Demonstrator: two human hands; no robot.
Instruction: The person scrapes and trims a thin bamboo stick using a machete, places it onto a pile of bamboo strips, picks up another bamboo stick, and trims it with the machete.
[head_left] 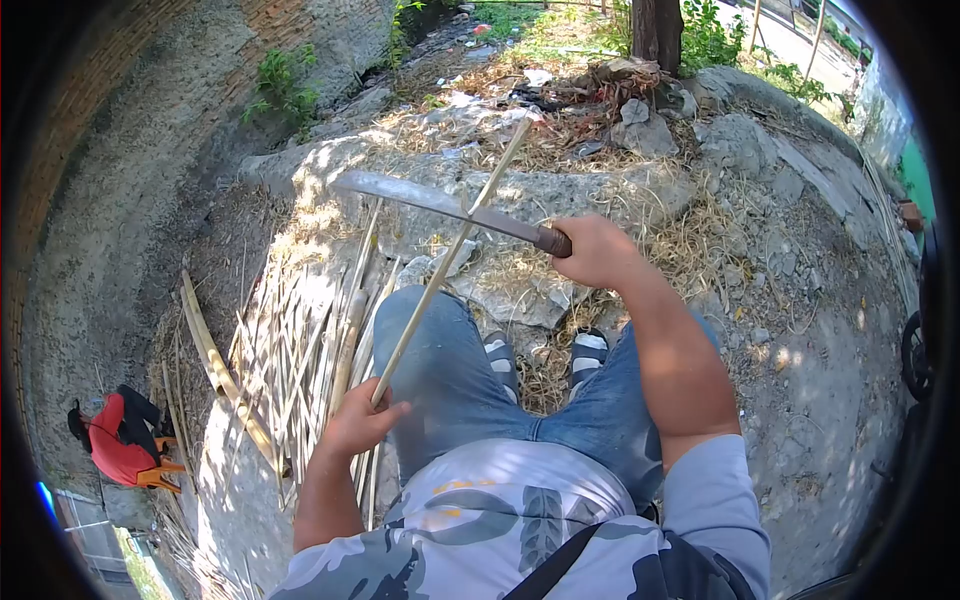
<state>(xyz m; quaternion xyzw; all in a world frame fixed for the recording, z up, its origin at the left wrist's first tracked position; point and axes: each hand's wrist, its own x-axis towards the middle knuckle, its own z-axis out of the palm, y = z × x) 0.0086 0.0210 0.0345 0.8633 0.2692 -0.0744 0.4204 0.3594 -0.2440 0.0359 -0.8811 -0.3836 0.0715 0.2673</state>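
Note:
My right hand (pixel 594 252) is wrapped round the dark handle of a machete (pixel 420 196), whose long blade points left. A thin bamboo strip (pixel 432 290) slants up and away from my left hand (pixel 362 418), which grips its lower end above my left thigh. Blade and strip cross near the upper middle of the view, and the blade appears to touch the strip there. The strip's far end reaches past the blade. On the ground to the left lies a pile of split bamboo strips (pixel 295 345).
Thicker bamboo pieces (pixel 228 385) lie left of the pile. A person in red (pixel 112 440) sits on an orange chair (pixel 160 470) at far left. Ahead are a low rock ledge (pixel 640 200), dry shavings (pixel 700 270), rubble and a tree trunk (pixel 657 35). A brick wall (pixel 90 75) stands left.

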